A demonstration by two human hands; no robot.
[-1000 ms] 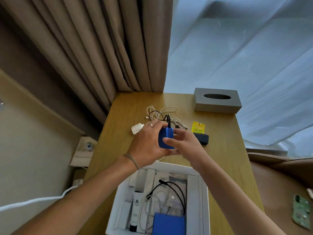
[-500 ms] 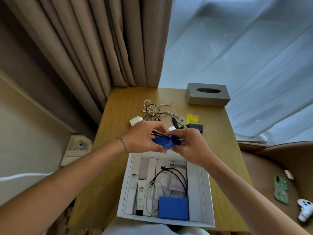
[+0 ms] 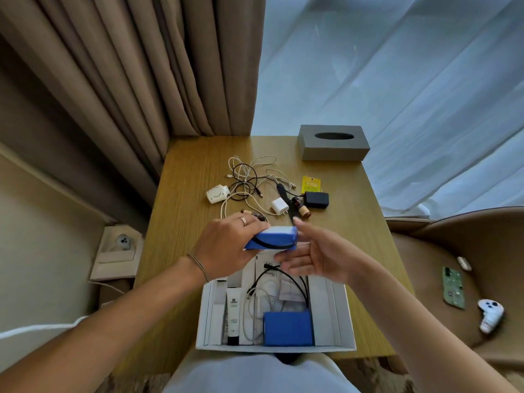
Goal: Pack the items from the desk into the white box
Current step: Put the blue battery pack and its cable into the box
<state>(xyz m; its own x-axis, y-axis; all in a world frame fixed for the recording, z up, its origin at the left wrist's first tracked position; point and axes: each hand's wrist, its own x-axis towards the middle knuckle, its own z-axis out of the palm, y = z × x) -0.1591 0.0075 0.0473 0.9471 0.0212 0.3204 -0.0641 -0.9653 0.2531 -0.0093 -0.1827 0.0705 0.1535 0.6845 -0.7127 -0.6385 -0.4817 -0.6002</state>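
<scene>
Desk edges: the white box (image 3: 344,316) sits at the near edge of the wooden desk (image 3: 184,222), its front wall just over the lip; bare wood runs along the box's left side, a narrower strip on its right.
Room beyond the box: a grey tissue box (image 3: 333,146) at the desk's far right corner; tangled cables (image 3: 249,177), a white charger (image 3: 217,193), a white plug (image 3: 279,207), a yellow packet (image 3: 311,184) and a dark adapter (image 3: 316,199) lie between it and the white box.
Blue pack: a blue battery pack (image 3: 272,236) with a black cable wrapped round it hangs above the box's far end.
Left hand: the left hand (image 3: 229,248) grips the pack from its left end.
Right hand: the right hand (image 3: 317,258) is spread, palm up, just right of and under the pack; whether it touches, I cannot tell.
Inside the box: a second blue pack (image 3: 287,329), a white tube (image 3: 234,316) and loose cables (image 3: 279,282).
Hidden: the box's far wall is behind the hands; small brown items beyond the box are too blurred to name.
</scene>
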